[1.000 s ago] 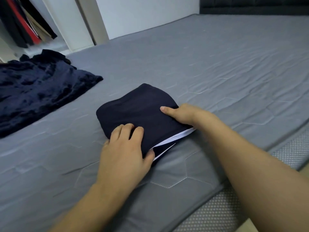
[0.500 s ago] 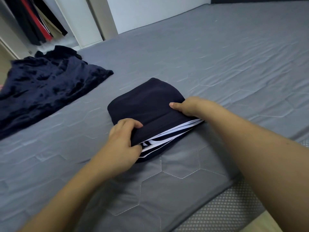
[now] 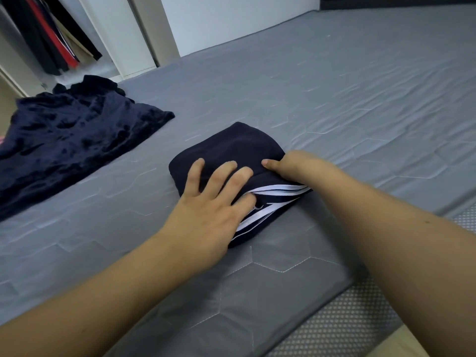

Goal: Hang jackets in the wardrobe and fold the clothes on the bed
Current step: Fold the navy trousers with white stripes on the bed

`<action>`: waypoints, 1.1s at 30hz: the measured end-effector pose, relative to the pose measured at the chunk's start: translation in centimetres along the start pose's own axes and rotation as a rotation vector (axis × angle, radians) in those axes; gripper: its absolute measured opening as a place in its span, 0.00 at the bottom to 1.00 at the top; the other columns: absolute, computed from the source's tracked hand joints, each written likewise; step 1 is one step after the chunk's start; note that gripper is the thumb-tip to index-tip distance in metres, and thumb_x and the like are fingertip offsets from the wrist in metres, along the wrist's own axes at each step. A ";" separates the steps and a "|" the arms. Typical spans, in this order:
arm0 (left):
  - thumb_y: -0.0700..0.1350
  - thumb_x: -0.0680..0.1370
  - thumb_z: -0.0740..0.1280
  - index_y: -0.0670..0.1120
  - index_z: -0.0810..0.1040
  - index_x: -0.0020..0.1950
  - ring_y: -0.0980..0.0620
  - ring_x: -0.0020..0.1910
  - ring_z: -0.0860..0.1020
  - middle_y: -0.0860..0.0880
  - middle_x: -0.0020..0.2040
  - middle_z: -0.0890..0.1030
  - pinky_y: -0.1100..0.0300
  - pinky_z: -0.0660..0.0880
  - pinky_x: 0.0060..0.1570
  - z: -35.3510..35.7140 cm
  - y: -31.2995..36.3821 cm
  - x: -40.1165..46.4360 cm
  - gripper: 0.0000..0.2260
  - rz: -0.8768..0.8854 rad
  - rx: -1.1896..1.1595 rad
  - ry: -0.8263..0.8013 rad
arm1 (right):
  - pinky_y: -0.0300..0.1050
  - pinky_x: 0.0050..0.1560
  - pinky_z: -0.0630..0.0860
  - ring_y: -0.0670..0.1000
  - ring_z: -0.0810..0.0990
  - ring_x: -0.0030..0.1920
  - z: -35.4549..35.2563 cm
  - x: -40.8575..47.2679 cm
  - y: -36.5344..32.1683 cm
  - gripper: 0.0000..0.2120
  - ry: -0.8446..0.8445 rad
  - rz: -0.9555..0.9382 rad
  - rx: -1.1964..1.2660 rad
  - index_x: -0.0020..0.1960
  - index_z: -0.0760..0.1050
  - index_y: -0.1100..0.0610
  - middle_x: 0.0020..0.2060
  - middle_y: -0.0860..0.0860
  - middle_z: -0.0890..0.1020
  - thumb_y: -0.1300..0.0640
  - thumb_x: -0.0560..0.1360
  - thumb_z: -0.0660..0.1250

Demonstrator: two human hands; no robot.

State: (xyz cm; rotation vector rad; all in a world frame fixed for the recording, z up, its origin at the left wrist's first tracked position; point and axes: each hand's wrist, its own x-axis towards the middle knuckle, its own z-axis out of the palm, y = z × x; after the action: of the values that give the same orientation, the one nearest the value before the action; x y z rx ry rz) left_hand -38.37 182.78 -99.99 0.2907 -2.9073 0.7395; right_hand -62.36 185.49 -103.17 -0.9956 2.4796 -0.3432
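Observation:
A folded navy garment [image 3: 231, 148] with white stripes along its near edge lies on the grey bed [image 3: 360, 112]. My left hand [image 3: 208, 202] lies flat on its near left part, fingers spread on top and thumb tucked into the striped layers. My right hand [image 3: 291, 166] grips the garment's right edge, thumb on top and fingers underneath. A dark blue fuzzy garment [image 3: 64, 140] lies crumpled and unfolded at the left of the bed.
An open wardrobe [image 3: 46, 34] at the top left holds several hanging dark and red clothes. White wardrobe panels [image 3: 123, 34] stand behind the bed. The mattress's mesh side [image 3: 360, 328] and near edge run along the bottom right.
My left hand has let go of the lifted near edge and now presses flat with spread fingers on the folded garment. My right hand stays on the right edge.

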 end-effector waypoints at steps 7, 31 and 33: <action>0.61 0.76 0.61 0.50 0.84 0.50 0.40 0.78 0.53 0.47 0.77 0.62 0.24 0.36 0.65 -2.2 -0.8 1.4 0.18 -0.095 0.218 -0.173 | 0.52 0.62 0.68 0.59 0.73 0.65 0.1 -0.7 -0.3 0.33 0.033 0.008 0.005 0.69 0.71 0.58 0.66 0.57 0.75 0.33 0.79 0.52; 0.50 0.79 0.60 0.49 0.83 0.47 0.38 0.76 0.56 0.46 0.72 0.66 0.20 0.33 0.62 -1.7 -1.7 0.4 0.13 0.200 0.390 -0.160 | 0.52 0.58 0.71 0.59 0.76 0.58 1.0 -0.7 0.4 0.34 0.095 0.045 0.042 0.61 0.75 0.59 0.58 0.56 0.79 0.32 0.78 0.48; 0.50 0.75 0.60 0.50 0.81 0.41 0.40 0.69 0.68 0.49 0.63 0.74 0.20 0.45 0.64 -1.1 -3.4 -1.3 0.11 0.210 0.225 -0.031 | 0.52 0.57 0.71 0.59 0.76 0.59 1.1 -0.7 0.6 0.34 0.104 0.047 0.036 0.60 0.75 0.60 0.58 0.57 0.79 0.33 0.79 0.48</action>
State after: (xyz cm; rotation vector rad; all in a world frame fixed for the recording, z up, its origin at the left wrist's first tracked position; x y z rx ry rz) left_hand -36.28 180.59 -97.67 0.0164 -2.9152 1.1071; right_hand -61.73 186.32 -104.12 -0.9258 2.5752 -0.4330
